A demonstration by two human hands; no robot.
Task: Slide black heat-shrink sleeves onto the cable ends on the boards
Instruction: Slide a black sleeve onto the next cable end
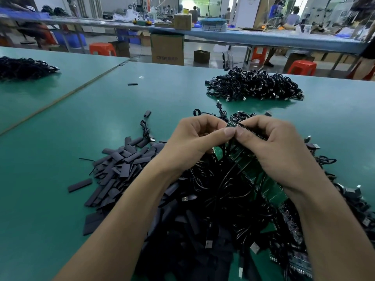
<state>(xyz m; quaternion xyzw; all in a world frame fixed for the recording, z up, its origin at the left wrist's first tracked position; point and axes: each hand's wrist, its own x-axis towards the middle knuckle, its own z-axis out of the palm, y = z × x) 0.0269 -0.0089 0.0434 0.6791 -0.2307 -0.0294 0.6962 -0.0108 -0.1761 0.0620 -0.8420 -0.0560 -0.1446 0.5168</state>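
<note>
**Sleeving a board end, thumbs pinched together over the heap**

Nearest: tangled heap of black cables [213,199] and green boards [261,179] under both forearms, USB plugs sticking out. Loose pile of black heat-shrink sleeves [119,167] just left of it on the green table [60,138].

Above heap: left hand [194,142] and right hand [272,147] raised, thumbs touching, both pinched shut on one small green board [231,123] and a black sleeve [251,131] at its end. Sleeve on or only at board edge: cannot tell, fingers hide it.

Risks, judged: sleeve flattened by pinch, catching on board corner; trailing cable snagging in heap, dragging neighbours up; slip dropping sleeve into black tangle, hard to find.

Farther: second cable pile [253,86] right, well apart; stray sleeve [132,84] alone mid-table; third pile [24,67] far left.
</note>
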